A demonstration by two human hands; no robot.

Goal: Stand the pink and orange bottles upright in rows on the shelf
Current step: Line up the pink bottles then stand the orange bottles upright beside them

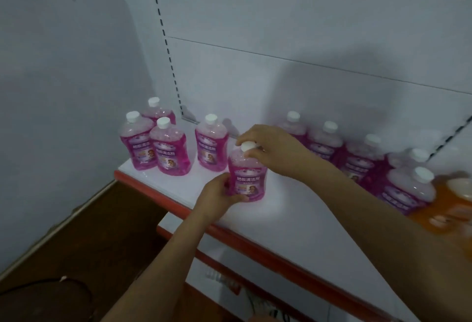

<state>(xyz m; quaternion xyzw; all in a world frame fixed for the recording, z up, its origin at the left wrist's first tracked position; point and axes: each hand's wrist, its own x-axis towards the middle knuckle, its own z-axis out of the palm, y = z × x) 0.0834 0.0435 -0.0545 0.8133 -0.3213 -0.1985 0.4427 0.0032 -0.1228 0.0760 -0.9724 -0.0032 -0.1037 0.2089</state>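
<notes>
Four pink bottles (167, 146) already stand upright at the shelf's (293, 222) left end, while the pink row (357, 153) and orange bottle (444, 209) to your right look unsorted. Your left hand (219, 194) wraps the base and your right hand (268, 148) pinches the white cap of the translucent, labelled bottle (246, 178) standing near the front edge.
</notes>
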